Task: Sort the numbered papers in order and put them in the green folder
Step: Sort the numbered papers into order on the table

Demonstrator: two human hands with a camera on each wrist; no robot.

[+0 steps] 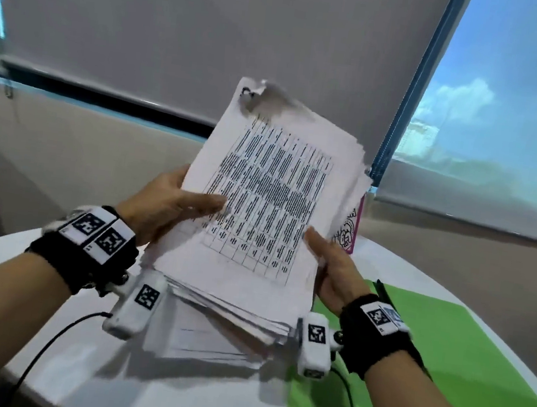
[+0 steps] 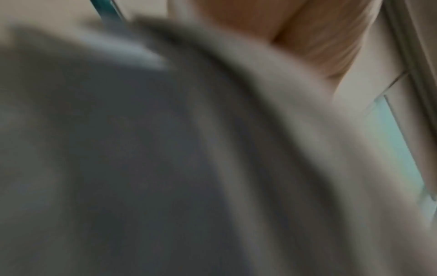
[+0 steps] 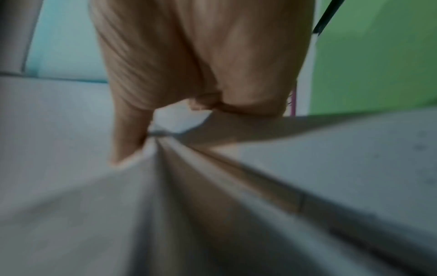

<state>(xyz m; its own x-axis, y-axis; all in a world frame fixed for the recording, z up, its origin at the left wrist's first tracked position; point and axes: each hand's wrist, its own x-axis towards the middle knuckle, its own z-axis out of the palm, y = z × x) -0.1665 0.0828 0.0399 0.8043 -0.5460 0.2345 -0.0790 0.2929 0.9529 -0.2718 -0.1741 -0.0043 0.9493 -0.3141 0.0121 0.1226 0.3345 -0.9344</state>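
Left hand (image 1: 172, 205) gripping the left edge of the stack of papers (image 1: 260, 202), thumb flat across the top sheet. Stack raised, tilted above the white table (image 1: 78, 362). Right hand (image 1: 330, 265) clasping its right edge. Green folder (image 1: 463, 369) lying open, far right.

The stack of papers (image 1: 260, 202) is held tilted above the table (image 1: 71, 365), the left hand (image 1: 165, 204) gripping its left edge and the right hand (image 1: 334, 265) its right edge. The green folder (image 1: 444, 360) lies on the table to the right, under the right wrist. A window blind (image 1: 214, 27) hangs behind the papers.
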